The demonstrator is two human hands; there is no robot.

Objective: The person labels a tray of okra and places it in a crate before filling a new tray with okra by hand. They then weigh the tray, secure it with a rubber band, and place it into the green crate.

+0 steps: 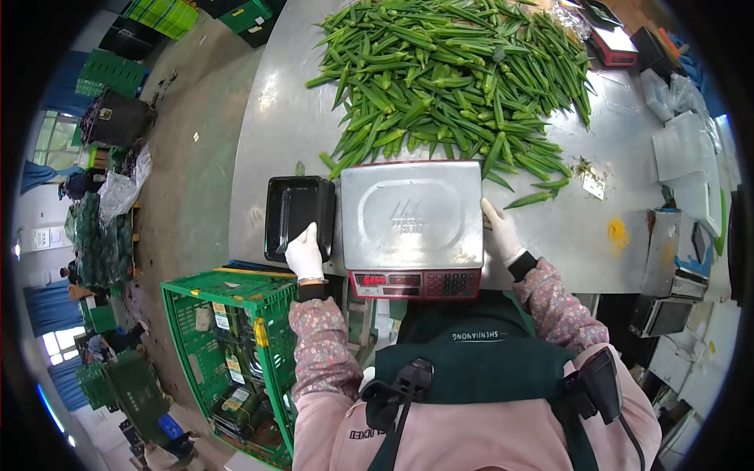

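Okra (452,82) lay in a big loose pile across the table (263,118), top centre of the frame, a few pods strayed toward the right near a white slip (594,185). Scale (412,216) sat mid-frame just below the pile, bare plate facing up, red display lit along its lower edge, digits too small to read surely. Black tray (297,206) was left of the scale, just beside it, near the table's lower left edge, nothing inside. Both hands wore white gloves. Left hand (305,253) was closed on the tray's lower right part, fingers bent over the rim. Right hand (503,231) touched the scale's right side, fingers along the edge; couldn't tell if it gripped. Green crate (228,280) stood lower left, below the table edge, with wrapped packs (239,404) inside, labels on some. Yellow smear (619,233) marked the table at right. Second red scale (615,49) was upper right, past the pile. Clear plastic boxes (683,145) were at the right edge.
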